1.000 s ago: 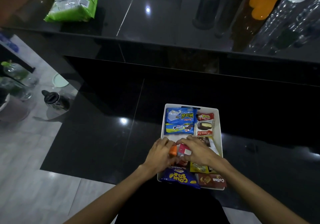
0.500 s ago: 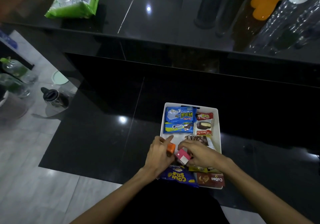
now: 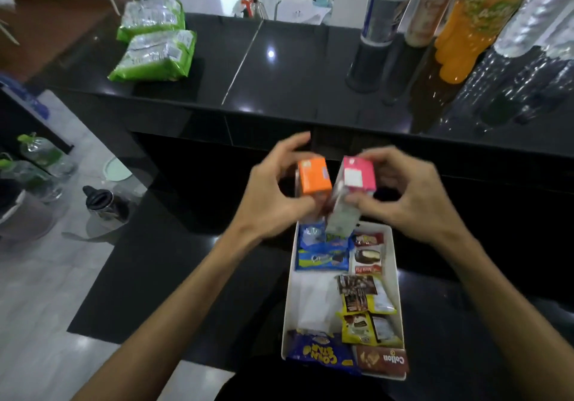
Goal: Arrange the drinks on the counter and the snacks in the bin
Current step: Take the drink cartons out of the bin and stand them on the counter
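While the black table (image 3: 174,239) carries the white bin (image 3: 313,304) of snacks (image 3: 323,257), we've got both hands above its far end, left hand (image 3: 273,197) gripping an orange carton (image 3: 313,175), right hand (image 3: 413,201) gripping a pink carton (image 3: 357,174), side by side.

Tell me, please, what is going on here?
A person holds two small drink cartons above a white bin of snack packets. The left hand grips the orange carton, the right hand the pink carton. The bin sits on the lower black counter. On the raised counter, drink bottles stand at far right and two green packs lie at left.
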A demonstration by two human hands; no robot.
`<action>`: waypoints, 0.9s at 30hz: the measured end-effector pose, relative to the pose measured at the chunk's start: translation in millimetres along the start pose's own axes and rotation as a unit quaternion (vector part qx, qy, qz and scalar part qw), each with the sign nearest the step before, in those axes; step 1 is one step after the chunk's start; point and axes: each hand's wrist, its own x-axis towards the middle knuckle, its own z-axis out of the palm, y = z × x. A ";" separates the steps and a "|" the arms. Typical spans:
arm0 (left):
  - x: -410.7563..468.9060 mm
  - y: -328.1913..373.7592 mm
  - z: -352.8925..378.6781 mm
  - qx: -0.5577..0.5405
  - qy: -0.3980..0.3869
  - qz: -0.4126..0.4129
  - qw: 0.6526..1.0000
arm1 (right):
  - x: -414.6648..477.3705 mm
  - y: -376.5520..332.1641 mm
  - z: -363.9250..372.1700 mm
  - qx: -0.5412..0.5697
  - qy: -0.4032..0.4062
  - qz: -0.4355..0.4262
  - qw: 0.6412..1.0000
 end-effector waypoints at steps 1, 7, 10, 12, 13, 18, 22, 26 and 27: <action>15.8 11.8 -6.9 -0.004 0.010 0.022 1.000 | 14.5 -9.6 -9.0 0.018 0.026 -0.009 0.999; 105.1 51.4 -38.2 0.043 0.058 0.086 0.994 | 103.4 -36.1 -57.9 -0.032 0.179 -0.035 0.983; 143.0 51.2 -43.4 0.077 0.060 0.078 0.992 | 139.2 -28.6 -59.1 -0.097 0.234 -0.019 0.967; 162.4 45.4 -46.2 0.103 0.051 0.073 0.991 | 154.5 -16.0 -50.5 -0.133 0.246 0.007 0.960; 169.8 41.7 -47.6 0.112 0.049 0.072 0.990 | 159.5 -8.9 -45.2 -0.143 0.248 0.019 0.958; 189.0 26.7 -50.5 0.099 0.041 0.062 0.992 | 173.2 14.6 -32.1 -0.151 0.293 0.043 0.943; 192.3 12.2 -52.5 0.086 0.020 0.039 0.995 | 173.1 36.8 -28.1 -0.195 0.215 0.125 0.949; 182.7 -18.4 -47.2 0.103 -0.003 -0.003 0.995 | 159.4 61.8 -19.2 -0.223 0.190 0.165 0.942; 181.0 -23.9 -45.2 0.111 0.007 -0.009 0.994 | 160.1 64.6 -18.4 -0.224 0.200 0.161 0.940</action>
